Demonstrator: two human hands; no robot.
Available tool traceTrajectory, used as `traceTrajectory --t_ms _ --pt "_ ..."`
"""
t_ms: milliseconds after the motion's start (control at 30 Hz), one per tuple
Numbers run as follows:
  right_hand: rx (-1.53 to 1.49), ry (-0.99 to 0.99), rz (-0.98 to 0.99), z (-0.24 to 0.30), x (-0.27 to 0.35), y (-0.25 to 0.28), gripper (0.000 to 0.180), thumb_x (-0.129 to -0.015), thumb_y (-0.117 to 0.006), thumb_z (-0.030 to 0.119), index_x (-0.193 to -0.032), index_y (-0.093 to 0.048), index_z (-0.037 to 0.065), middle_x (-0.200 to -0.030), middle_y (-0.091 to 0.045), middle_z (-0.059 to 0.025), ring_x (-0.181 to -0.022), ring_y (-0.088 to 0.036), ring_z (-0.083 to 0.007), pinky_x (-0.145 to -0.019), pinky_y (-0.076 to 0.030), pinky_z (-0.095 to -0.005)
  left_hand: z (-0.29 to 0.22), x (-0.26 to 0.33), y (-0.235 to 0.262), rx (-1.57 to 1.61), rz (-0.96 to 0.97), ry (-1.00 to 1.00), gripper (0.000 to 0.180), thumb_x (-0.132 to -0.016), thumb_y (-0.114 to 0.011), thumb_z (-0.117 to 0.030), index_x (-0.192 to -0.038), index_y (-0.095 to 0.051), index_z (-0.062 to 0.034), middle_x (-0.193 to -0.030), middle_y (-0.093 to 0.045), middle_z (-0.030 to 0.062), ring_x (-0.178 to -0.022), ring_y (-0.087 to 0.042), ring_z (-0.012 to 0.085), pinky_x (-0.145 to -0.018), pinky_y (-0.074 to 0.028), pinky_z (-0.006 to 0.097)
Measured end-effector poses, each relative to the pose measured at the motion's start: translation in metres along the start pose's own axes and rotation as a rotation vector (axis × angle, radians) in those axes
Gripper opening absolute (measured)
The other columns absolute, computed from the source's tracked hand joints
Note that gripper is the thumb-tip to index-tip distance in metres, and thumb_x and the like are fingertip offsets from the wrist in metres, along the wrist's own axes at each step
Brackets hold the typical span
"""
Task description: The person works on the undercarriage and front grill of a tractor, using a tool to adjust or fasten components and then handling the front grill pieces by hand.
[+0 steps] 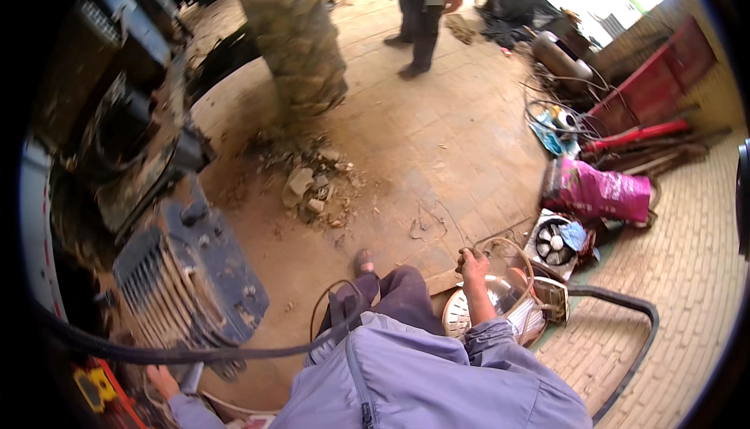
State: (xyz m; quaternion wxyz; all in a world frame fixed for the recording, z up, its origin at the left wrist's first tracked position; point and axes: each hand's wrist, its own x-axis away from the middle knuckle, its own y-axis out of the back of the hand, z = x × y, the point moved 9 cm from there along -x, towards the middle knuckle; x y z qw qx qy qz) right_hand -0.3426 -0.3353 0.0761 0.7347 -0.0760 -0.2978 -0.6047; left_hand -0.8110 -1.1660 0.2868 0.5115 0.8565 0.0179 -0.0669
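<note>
My right hand (472,266) is closed, fingers curled, over the near floor. A tan cable (525,251) loops from its fingers toward the right; the exact grip is too small to see. Just below that hand sits a white slotted basket (457,313), with more cable and small parts beside it. My left hand (162,382) is low at the left, by a pale cord (226,405) and under a thick black hose (234,353). Its fingers are partly hidden, and what it touches is unclear. A ribbed, dusty blue-grey machine casting (195,261) lies just beyond it.
A large muddy tyre (293,46) stands ahead, with rubble (312,183) at its foot. Another person (433,7) stands beyond. At right are a pink sack (605,192), a fan (555,241), red metal pieces (656,77) and a bent black bar (652,319). Yellow-red tools (98,388) lie lower left.
</note>
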Motion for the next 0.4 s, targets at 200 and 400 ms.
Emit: traceTrajectory --t_ms 200,400 --pt "-0.069 -0.039 0.042 0.004 -0.020 -0.010 0.021 -0.095 -0.057 0.017 -0.095 -0.067 -0.001 -0.068 -0.058 -0.0037 -0.055 -0.054 -0.0127 -0.049 -0.046 -0.0265 -0.035 -0.015 -0.005 -0.151 0.062 0.126 0.041 -0.100 -0.057 -0.039 -0.106 -0.068 0.0004 -0.093 -0.069 0.0137 -0.083 -0.062 0.0227 -0.077 -0.049 0.033" --pt "-0.030 -0.085 0.120 0.007 -0.034 -0.048 0.023 -0.094 -0.059 0.020 -0.096 -0.067 -0.001 -0.068 -0.059 -0.0046 -0.056 -0.055 -0.0133 -0.049 -0.046 -0.0276 0.003 -0.025 0.008 -0.040 -0.129 -0.012 0.052 -0.085 -0.072 -0.047 -0.114 -0.073 -0.0041 -0.104 -0.072 0.0199 -0.092 -0.068 0.0356 -0.085 -0.052 0.042"
